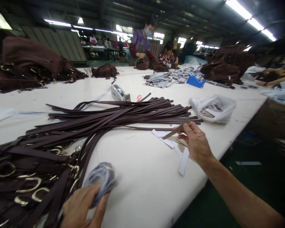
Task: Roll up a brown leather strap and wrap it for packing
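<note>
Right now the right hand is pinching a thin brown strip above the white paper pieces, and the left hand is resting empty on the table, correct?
Not quite. In the head view the left hand isn't empty: its fingers grip a grey-blue wad. The right hand does pinch the thin brown strip above the white paper pieces.

Counted on the desk (142,177): one tape dispenser (119,93), one white plastic bag (213,107), one blue tray (196,81); dark straps (123,114) too many to count.

Straps (123,115) look like matt dark-brown leather, rings (4,169) shiny brass-ish metal, surface (142,177) smooth matt white, bag (213,107) crinkly thin plastic.
</note>
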Available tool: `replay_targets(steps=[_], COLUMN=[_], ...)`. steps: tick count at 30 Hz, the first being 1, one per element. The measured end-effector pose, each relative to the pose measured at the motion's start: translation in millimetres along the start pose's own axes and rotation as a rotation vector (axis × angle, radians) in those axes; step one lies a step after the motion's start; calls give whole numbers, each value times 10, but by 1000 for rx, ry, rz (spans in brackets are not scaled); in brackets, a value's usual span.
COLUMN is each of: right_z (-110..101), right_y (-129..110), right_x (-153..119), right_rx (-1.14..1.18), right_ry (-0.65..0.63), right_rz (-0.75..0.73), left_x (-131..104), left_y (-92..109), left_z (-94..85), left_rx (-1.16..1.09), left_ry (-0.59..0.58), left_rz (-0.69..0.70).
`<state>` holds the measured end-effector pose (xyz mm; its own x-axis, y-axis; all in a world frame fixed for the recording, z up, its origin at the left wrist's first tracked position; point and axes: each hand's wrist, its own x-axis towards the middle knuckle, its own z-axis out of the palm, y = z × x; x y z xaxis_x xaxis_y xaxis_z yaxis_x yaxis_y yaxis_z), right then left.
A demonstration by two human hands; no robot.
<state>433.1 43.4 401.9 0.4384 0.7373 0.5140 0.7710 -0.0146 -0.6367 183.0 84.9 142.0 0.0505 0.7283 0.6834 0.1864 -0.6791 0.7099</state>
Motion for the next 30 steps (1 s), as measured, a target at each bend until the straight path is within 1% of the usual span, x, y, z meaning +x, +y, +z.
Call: replay_targets(steps=[2,3,5,6,7,8,9,11,13,16,18,23,24,27,28,30], right_z=[220,342,585,696,797,886,964,1085,1166,1247,1299,1403,1402,1354,1333,1303], right_y=[-72,-95,-135,-155,-176,-199,-223,-275,-332,-430,-497,-601,-599,-551,-528,-482], right_x=[-192,-318,-589,-716,-826,-915,-981,-1054,-1076,-1089,-1105,-1135,-1135,-1137,-1141,-1153], right_rx=[177,225,217,189,156,124,101,86,89,53,18,-5,-7,-18,-18,1], right_ry=[-159,-277,-569,-713,-830,-910,-956,-981,-986,-974,-962,-923,-929,-1003,-1019,-1018], right_rz=[158,237,340,363,360,337,302,229,173,110,57,-33,-28,48,59,33], left_x=[94,138,210,234,249,256,256,243,221,178,139,44,34,19,15,4], left_y=[167,250,376,413,434,446,451,461,473,488,498,510,506,482,474,464], left_z=[-106,-147,-194,-206,-216,-228,-246,-297,-356,-421,-434,-435,-447,-506,-522,-534], left_rx=[-144,-238,-508,-672,-835,-982,-1102,-1264,-1336,-1356,-1337,-1235,-1197,-1042,-981,-863], left_ry=[-58,-90,-98,-70,-41,-10,22,63,90,83,54,-29,-35,-54,-75,-136], left_rz=[-276,-427,-696,-796,-867,-917,-951,-990,-1006,-997,-972,-862,-840,-783,-766,-737])
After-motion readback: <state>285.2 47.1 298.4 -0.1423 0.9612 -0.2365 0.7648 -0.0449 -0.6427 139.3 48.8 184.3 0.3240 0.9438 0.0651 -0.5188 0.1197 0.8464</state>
